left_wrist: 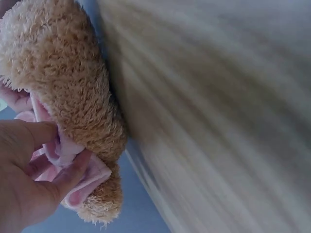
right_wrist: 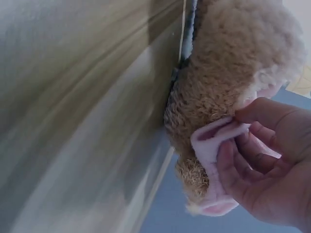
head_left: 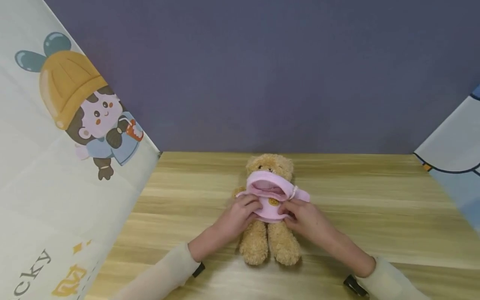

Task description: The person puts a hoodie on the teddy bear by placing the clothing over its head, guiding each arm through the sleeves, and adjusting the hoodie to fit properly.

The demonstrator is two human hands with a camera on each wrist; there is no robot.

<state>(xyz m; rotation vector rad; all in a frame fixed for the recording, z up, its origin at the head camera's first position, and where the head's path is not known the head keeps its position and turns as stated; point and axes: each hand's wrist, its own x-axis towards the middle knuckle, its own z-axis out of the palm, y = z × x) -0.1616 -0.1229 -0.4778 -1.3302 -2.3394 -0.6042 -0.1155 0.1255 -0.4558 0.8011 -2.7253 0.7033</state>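
Observation:
A tan plush teddy bear (head_left: 254,246) lies on its back on the table, legs toward the person. Over its chest is a small pink hoodie (head_left: 267,213) with a yellow round badge, its hood opening bunched below the bear's eyes and covering the lower face. The left hand (head_left: 239,213) pinches the hoodie's lower edge on one side; the left wrist view shows thumb and fingers on the pink cloth (left_wrist: 90,177). On the other side, the right hand (head_left: 308,217) pinches the hem, a fold of cloth (right_wrist: 208,145) between its thumb and fingers beside the fur.
The wood-grain table (head_left: 375,200) ends at a dark grey-blue panel (head_left: 277,75) behind the bear. A pale panel with a cartoon figure (head_left: 105,112) slants along the left side, and another printed panel (head_left: 455,141) stands at the right.

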